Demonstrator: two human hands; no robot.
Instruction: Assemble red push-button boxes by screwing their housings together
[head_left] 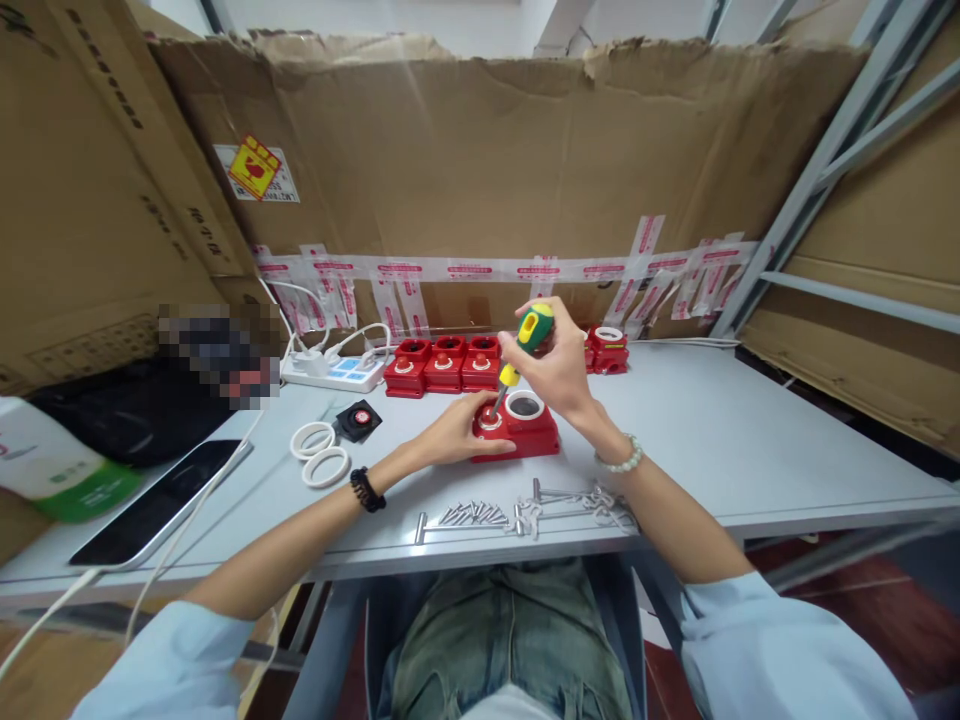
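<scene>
My right hand (561, 362) is closed round the green and yellow handle of a screwdriver (535, 326). The screwdriver tilts, with its tip down at the round fitting on the left part of a red housing (538, 437). A white ring (538, 401) with a dark centre sits on the housing's right part. My left hand (465, 430) grips the housing's left side, thumb along the near side and fingers behind. Just in front lie a pile of small screws (474, 514) and several T-shaped metal bars (457, 528), some with white cord (529, 518).
Several red housings (444, 368) stand in a row behind, with another (609, 352) to the right. At left are loose white rings (326, 467), a black square part (358, 421), a power strip (337, 372), a tablet-like device (161, 500) and cables. Cardboard (480, 160) walls the back.
</scene>
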